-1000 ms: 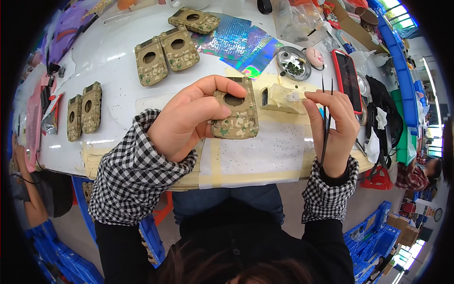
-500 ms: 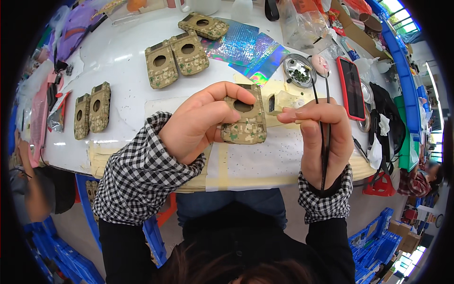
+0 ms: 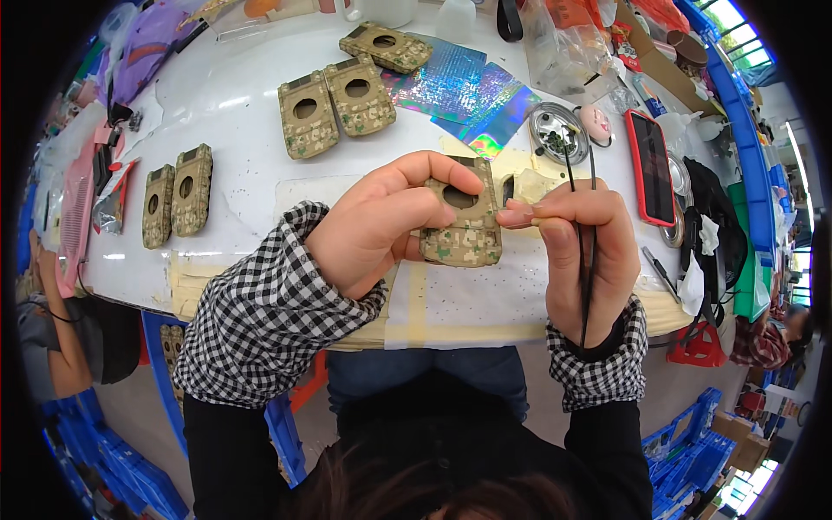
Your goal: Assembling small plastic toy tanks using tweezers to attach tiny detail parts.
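My left hand (image 3: 377, 217) grips a camouflage toy tank hull (image 3: 464, 247) by its left side, thumb and forefinger over the round hole in its top. My right hand (image 3: 598, 238) is closed around long dark tweezers (image 3: 569, 163), whose tips point away from me. Its forefinger and thumb reach the hull's right edge; whether they pinch a small part there is too fine to make out. Beyond the right hand is a round metal dish (image 3: 536, 149) with small dark green pieces.
Several more camouflage hulls (image 3: 308, 126) lie on the white table (image 3: 234, 182), beside shiny holographic sheets (image 3: 451, 78). A red-cased phone (image 3: 650, 165) and a pen (image 3: 660, 270) are at the right. White paper (image 3: 468, 303) dotted with specks lies under my hands. At far left is another person's arm (image 3: 65, 338).
My right fingertips have moved left to the hull's right edge; before, a gap separated them. The tweezers came along in the same hand. My left hand keeps its grip while the view shifts slightly.
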